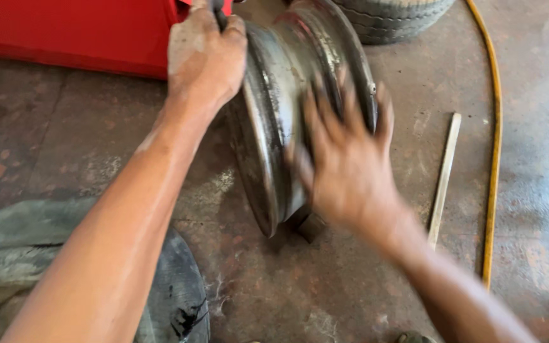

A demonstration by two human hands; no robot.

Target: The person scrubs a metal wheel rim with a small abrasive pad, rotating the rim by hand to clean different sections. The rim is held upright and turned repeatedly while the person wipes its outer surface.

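a view from above showed two bare, dusty arms reaching down to a metal wheel rim that stood upright on its edge on a stained concrete floor. the rim was bare steel, dull and scuffed, with no tyre on it, and sat near the middle of the picture, its lower edge touching the floor.

the left hand was curled over the top of the rim's nearer edge, fingers closed around it; something dark showed between hand and metal, too hidden to name. the right hand was blurred by motion, its fingers spread wide and laid flat against the rim's outer band.

behind the rim, at the top left, stood a red metal cabinet or machine, just beside the left hand. at the top edge lay part of a grey tyre. in the lower left corner, under the left forearm, lay a worn black tyre with a torn edge. to the right of the rim a thin pale stick lay on the floor, and just beyond it ran a yellow hose, top to bottom.
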